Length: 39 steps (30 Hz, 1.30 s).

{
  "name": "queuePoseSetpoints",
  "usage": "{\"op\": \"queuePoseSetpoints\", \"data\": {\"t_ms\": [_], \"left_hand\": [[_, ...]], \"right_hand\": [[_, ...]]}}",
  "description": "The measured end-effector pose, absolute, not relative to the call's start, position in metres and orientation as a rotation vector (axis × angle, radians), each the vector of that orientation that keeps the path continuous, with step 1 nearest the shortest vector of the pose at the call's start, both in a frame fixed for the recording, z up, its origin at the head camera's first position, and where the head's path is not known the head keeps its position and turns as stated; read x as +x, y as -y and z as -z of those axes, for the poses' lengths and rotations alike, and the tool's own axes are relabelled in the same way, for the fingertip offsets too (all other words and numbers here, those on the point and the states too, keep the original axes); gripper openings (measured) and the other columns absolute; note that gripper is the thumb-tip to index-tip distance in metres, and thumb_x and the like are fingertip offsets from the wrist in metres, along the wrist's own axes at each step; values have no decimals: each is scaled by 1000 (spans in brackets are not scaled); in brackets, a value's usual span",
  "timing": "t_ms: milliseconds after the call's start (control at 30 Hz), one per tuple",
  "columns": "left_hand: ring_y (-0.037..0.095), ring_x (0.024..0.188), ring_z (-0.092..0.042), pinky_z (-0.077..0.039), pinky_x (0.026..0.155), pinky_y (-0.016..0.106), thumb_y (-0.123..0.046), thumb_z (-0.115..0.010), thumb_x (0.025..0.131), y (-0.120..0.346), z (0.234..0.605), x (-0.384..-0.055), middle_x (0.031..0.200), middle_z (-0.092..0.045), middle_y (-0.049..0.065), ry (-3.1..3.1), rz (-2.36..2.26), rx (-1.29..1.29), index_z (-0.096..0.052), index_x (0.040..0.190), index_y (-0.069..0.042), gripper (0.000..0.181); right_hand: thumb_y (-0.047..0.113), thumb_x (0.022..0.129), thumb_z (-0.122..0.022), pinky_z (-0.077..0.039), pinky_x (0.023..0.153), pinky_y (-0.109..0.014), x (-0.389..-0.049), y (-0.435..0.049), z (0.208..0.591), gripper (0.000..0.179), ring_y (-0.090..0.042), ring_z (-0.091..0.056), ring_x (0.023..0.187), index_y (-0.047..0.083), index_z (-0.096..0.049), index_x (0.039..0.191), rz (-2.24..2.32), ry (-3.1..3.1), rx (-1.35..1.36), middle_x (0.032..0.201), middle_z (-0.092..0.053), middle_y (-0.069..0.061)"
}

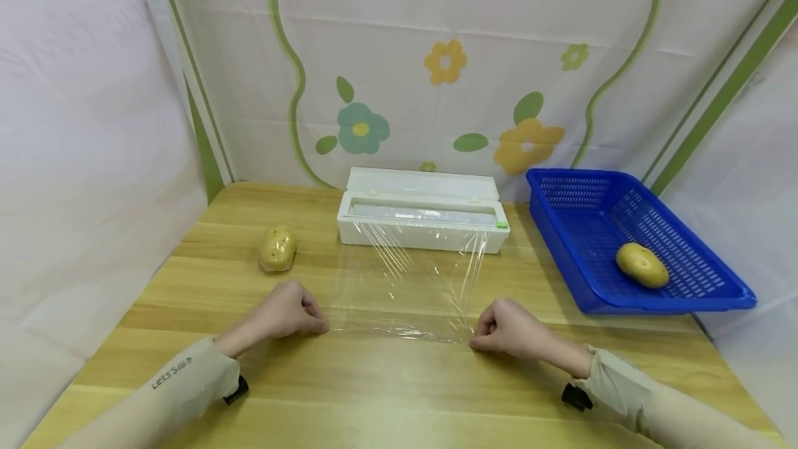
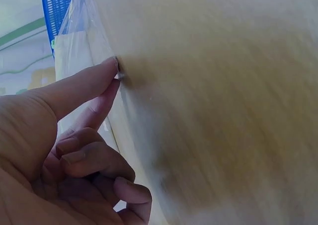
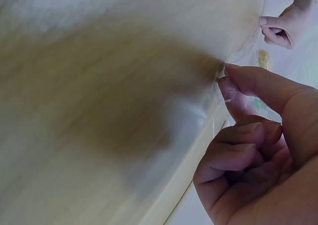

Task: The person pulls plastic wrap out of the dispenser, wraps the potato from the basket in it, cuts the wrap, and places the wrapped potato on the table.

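A sheet of clear plastic wrap [image 1: 411, 296] stretches toward me from a white dispenser box [image 1: 424, 238], whose lid stands raised at the back. My left hand [image 1: 289, 310] pinches the sheet's near left corner between thumb and forefinger. At the near right corner, my right hand [image 1: 508, 328] pinches the film the same way. Both wrist views show thumb and forefinger tips together on the film edge, the other fingers curled in. A wrapped potato [image 1: 278, 249] lies on the table beyond my left hand. Inside the blue basket [image 1: 561, 255] rests another potato [image 1: 642, 265].
The wooden table [image 1: 399, 400] ends at a patterned fabric backdrop [image 1: 411, 102], with white cloth along both sides. The basket stands at the right, close beside the dispenser. A green slider [image 1: 501, 225] sits on the dispenser's right end.
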<state>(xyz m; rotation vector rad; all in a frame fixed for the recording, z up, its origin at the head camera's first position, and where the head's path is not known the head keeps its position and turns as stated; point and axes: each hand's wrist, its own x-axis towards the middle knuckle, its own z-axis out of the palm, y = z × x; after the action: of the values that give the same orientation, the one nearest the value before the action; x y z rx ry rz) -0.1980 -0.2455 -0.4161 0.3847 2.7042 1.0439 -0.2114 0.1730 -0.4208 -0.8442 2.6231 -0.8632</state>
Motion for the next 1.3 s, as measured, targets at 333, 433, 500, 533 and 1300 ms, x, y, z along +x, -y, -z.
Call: {"op": "queuePoseSetpoints", "data": {"t_ms": [333,433,500,533,1300], "left_hand": [[8,52,-49,-41,48,25,-19,-86,77,246,417,-200,60,-62,-9,-2703,-1014,472,-74,69,-18,15],[9,52,-49,-40,47,24,-18,-85,77,246,417,-200,59,-61,-8,-2703,-1005,499,-73,68,-17,16],[9,52,-48,-40,47,24,-17,-85,77,245,417,-200,59,-61,-7,-2700,-999,507,-72,68,-16,16],[9,52,-48,-40,47,24,-17,-86,77,245,417,-200,58,-61,-7,-2700,-997,510,-72,67,-16,17],[7,57,-48,-40,50,23,-17,-86,75,244,414,-200,65,-65,-13,-2707,-962,591,-74,65,-19,16]], "right_hand": [[16,78,-84,-36,44,-20,-208,-175,422,20,0,-43,47,19,-70,64,928,-2618,-829,54,-55,14],[18,81,-82,-37,44,-20,-207,-179,420,16,-1,-43,47,19,-71,70,944,-2612,-813,54,-54,13],[19,84,-79,-37,44,-21,-208,-186,416,12,-1,-44,49,18,-72,74,974,-2621,-812,57,-54,12],[19,86,-78,-38,45,-21,-208,-190,412,11,-2,-44,50,16,-73,76,991,-2634,-803,59,-54,11],[22,91,-74,-50,80,-19,-287,-406,312,49,-6,-61,108,15,-60,137,1107,-2851,-434,130,-63,1]]}}
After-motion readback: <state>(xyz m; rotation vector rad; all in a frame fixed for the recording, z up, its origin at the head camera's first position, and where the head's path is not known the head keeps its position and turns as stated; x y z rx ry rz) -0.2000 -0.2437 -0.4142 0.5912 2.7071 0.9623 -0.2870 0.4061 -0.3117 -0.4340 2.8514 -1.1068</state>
